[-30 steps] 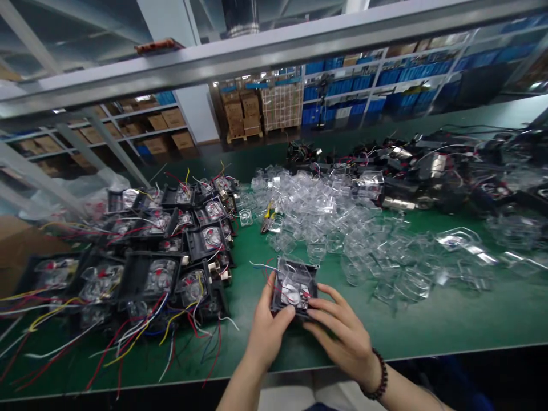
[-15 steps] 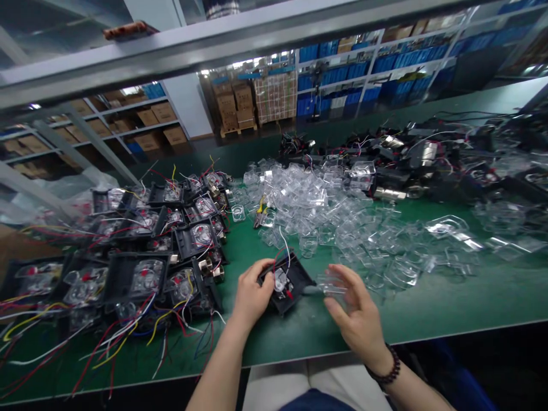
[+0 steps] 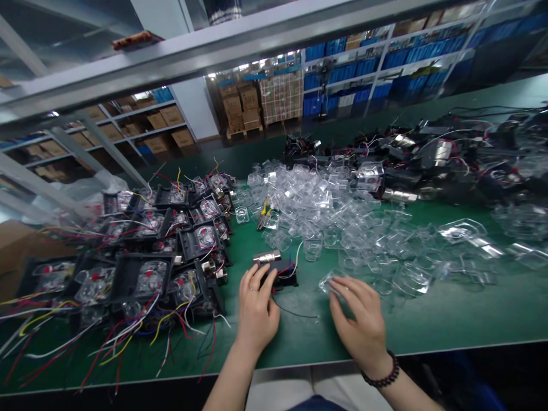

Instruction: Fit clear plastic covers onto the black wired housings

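Observation:
My left hand (image 3: 258, 308) grips the near left side of a black housing (image 3: 286, 274), which is tipped up on its side on the green bench (image 3: 299, 337). A metal fitting (image 3: 266, 257) shows at the housing's far edge, and white, red and blue wires rise from its right end. A thin black wire trails from it over the bench. To the right, my right hand (image 3: 358, 314) has its fingertips on a clear plastic cover (image 3: 327, 281), low over the bench.
A large pile of clear plastic covers (image 3: 317, 194) lies beyond my hands, with yellow-handled pliers (image 3: 263, 214) at its left edge. Rows of wired black housings (image 3: 137, 277) fill the left. More dark assemblies (image 3: 428, 148) lie at the far right. A metal beam (image 3: 257, 43) crosses above.
The housing has been turned from lying face up onto its side, showing the metal fitting. My right hand has lowered with the clear cover toward the bench. The view has shifted slightly.

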`<state>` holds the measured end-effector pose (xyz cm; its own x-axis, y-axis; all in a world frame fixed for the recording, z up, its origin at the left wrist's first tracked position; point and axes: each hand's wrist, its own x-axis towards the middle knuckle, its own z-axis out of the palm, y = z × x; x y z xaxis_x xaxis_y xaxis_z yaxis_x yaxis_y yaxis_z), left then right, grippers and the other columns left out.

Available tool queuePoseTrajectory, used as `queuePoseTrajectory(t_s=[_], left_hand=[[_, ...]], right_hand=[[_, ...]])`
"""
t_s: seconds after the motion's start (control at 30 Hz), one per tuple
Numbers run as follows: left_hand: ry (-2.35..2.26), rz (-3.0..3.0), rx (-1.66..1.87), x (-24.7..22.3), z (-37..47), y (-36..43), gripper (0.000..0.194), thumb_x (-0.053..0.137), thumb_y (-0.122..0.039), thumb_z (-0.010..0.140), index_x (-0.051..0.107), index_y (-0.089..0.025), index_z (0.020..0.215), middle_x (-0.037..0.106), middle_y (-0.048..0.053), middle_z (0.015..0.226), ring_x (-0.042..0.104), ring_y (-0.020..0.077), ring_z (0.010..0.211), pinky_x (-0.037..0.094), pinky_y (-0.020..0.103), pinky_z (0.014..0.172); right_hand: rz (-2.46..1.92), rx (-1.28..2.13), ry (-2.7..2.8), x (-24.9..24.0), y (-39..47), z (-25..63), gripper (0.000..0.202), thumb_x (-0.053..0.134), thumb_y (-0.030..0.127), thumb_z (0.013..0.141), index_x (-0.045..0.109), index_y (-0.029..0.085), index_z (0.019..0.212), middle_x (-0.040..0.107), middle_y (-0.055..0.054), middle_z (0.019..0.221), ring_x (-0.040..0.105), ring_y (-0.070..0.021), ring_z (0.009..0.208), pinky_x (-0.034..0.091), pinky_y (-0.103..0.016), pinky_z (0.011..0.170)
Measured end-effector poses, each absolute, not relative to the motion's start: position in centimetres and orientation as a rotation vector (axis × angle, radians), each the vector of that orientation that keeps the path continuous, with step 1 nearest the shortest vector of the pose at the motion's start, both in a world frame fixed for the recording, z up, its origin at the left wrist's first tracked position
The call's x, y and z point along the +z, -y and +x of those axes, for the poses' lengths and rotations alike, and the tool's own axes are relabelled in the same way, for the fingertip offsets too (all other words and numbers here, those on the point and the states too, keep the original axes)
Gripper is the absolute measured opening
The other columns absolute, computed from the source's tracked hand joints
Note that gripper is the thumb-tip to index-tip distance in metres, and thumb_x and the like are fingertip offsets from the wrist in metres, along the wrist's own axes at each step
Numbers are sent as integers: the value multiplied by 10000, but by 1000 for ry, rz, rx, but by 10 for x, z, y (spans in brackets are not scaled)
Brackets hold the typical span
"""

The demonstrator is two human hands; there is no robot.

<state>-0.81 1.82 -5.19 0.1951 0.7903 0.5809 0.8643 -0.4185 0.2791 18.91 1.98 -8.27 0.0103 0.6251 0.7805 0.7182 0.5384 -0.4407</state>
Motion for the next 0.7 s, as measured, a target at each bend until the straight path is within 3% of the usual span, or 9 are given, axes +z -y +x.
queuePoseTrajectory(t_s=[0.1, 0.23, 0.47, 0.53, 0.6, 0.7], left_hand=[[1670, -2239, -957, -54, 3, -21, 463, 557, -118, 732, 517, -169, 1191, 513, 135, 1193, 388, 314, 1179, 344, 534, 980], [1710, -2134, -1020, -51, 13, -39, 253, 590, -186, 773, 627, -199, 1023, 575, 97, 975, 518, 239, 947, 422, 456, 909], [2058, -2302, -847, -29, 10, -56, 277, 601, -158, 740, 625, -194, 1014, 644, 84, 943, 549, 232, 899, 460, 358, 804], [2277, -2213, -1056, -24, 5, -61, 175, 594, -172, 734, 650, -195, 898, 651, 62, 857, 568, 217, 843, 450, 339, 784], [2512, -1968, -1504, -23, -1, -66, 108, 599, -250, 733, 647, -180, 799, 646, 51, 780, 583, 203, 776, 450, 327, 757], [2678, -1578, -2085, -29, -7, -66, 261, 559, -406, 746, 612, -154, 791, 637, 46, 699, 599, 180, 658, 478, 310, 669]], right_hand=[[-1002, 146, 1668, -78, -6, 178, 216, 520, 49, 793, 613, 205, 910, 648, -50, 833, 609, -167, 808, 514, -306, 738], [-1039, 490, 1711, -82, 1, 157, 161, 495, 91, 809, 625, 177, 851, 666, -60, 807, 636, -162, 768, 537, -271, 699], [-1109, 745, 1696, -89, -2, 151, 168, 493, 153, 812, 640, 159, 895, 668, -81, 826, 637, -160, 697, 551, -266, 628], [-1111, 748, 1690, -89, 0, 153, 166, 487, 165, 821, 643, 163, 877, 672, -86, 823, 640, -172, 725, 550, -276, 643], [-1103, 743, 1678, -90, 3, 154, 167, 483, 178, 830, 644, 170, 870, 674, -87, 813, 641, -180, 745, 548, -287, 661], [-1091, 753, 1658, -93, 6, 152, 215, 502, 201, 820, 617, 175, 1000, 664, -102, 912, 638, -186, 788, 547, -306, 702]])
